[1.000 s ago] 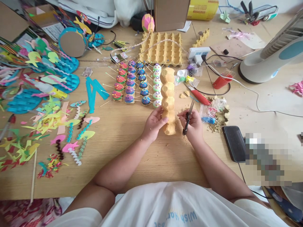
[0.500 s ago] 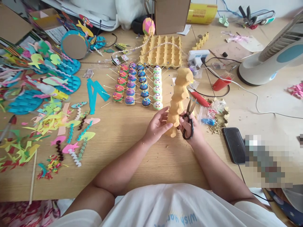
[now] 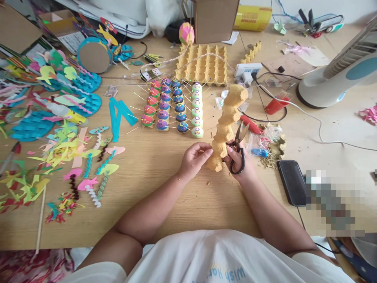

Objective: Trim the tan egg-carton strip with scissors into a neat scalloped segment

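A strip of yellow egg carton (image 3: pixel 228 125) with a row of bumpy cups is held up over the table, its near end between my hands. My left hand (image 3: pixel 194 159) pinches the strip's left edge near the bottom, thumb against fingers. In my right hand (image 3: pixel 244 165) are black-handled scissors (image 3: pixel 238 155), blades partly apart and pointing up and away. The right thumb also presses on the strip, with the other fingers mostly hidden behind it. Painted carton strips with pins, such as the white one (image 3: pixel 197 110) and the blue one (image 3: pixel 178 106), stand beyond my left hand.
An uncut egg tray (image 3: pixel 203 65) lies at the back. Paper scraps (image 3: pixel 61 149) and twisted fish pieces cover the left side. To the right are a phone (image 3: pixel 291 182), a red cup (image 3: pixel 277 103), plastic bags, a power strip (image 3: pixel 249 68) with cables and a fan (image 3: pixel 324 86).
The strip has tilted, its far end swinging right and its near end turning between my hands. My left fingers have drawn in to a closer pinch. The scissors have moved slightly right.
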Motion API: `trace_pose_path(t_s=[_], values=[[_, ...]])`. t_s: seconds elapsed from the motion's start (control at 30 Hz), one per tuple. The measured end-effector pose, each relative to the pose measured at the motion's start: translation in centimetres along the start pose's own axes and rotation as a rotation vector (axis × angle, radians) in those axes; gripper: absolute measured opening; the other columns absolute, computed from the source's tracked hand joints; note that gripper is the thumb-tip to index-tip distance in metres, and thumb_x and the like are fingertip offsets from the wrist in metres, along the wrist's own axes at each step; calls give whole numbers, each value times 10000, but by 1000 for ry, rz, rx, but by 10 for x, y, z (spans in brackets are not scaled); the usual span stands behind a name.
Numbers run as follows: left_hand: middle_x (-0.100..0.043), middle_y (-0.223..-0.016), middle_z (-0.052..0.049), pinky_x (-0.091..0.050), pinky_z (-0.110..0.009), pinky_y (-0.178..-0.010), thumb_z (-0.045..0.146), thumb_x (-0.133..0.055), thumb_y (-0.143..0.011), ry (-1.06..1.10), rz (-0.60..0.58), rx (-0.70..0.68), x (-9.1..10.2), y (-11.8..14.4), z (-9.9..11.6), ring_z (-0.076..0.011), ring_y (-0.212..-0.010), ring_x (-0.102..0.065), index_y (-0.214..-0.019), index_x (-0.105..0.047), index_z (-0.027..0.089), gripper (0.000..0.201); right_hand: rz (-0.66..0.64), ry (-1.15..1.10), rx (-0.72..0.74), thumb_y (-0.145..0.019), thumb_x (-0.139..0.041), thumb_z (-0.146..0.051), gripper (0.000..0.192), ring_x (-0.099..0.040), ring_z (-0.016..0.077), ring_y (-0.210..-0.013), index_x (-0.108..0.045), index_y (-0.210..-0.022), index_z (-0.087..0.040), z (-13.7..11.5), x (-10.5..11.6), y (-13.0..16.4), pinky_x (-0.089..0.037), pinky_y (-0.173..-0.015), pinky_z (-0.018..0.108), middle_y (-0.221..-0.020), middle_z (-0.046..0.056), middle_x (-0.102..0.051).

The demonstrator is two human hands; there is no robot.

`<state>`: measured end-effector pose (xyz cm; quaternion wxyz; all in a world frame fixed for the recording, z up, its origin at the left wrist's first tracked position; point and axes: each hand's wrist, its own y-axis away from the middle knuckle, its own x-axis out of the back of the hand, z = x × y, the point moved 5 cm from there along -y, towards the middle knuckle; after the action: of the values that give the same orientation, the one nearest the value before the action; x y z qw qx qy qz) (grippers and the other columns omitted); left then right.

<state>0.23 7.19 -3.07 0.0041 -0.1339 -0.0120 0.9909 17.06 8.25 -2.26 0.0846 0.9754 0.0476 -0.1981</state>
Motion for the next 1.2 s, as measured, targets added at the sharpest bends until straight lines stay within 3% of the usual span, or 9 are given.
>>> trace_pose_path(t_s=[0.27, 0.47, 0.77, 0.97, 1.2], values=[[-745, -872, -25, -531, -259, -769, 565, -776, -883, -21, 27, -31, 1, 1, 2, -145, -818, -658, -915, -759, 203, 364, 18, 2, -14, -697, -919, -546, 527, -417, 91, -571, -574, -1004, -292, 1, 2, -1, -423, -553, 271, -743, -73, -450], [-744, -881, -27, -515, -242, -684, 540, -806, -859, -39, 3, -19, 0, 1, 2, -133, -750, -651, -908, -738, 194, 356, 7, -9, -32, -699, -926, -518, 509, -443, 93, -586, -593, -1009, -289, 2, 1, 0, -436, -572, 273, -745, -73, -471], [-741, -832, -37, -519, -265, -706, 518, -742, -922, -134, 73, -65, 3, 1, 2, -153, -754, -665, -906, -751, 188, 330, 42, -14, -36, -678, -939, -496, 490, -440, 91, -596, -615, -984, -292, -1, 1, 0, -425, -553, 264, -762, -67, -471], [-772, -946, -59, -553, -267, -763, 361, -729, -949, -331, 65, -233, 4, 4, 10, -166, -857, -706, -964, -778, 202, 167, 60, -35, -29, -673, -959, -456, 472, -451, 73, -580, -644, -976, -276, -3, 1, 1, -413, -555, 241, -730, -77, -495], [-763, -881, -52, -557, -295, -763, 274, -708, -945, -508, 116, -367, 5, 5, 17, -164, -821, -688, -896, -755, 204, 97, 77, 22, 31, -698, -940, -425, 416, -463, 71, -581, -647, -956, -280, -5, 2, 1, -414, -568, 237, -731, -80, -507]])
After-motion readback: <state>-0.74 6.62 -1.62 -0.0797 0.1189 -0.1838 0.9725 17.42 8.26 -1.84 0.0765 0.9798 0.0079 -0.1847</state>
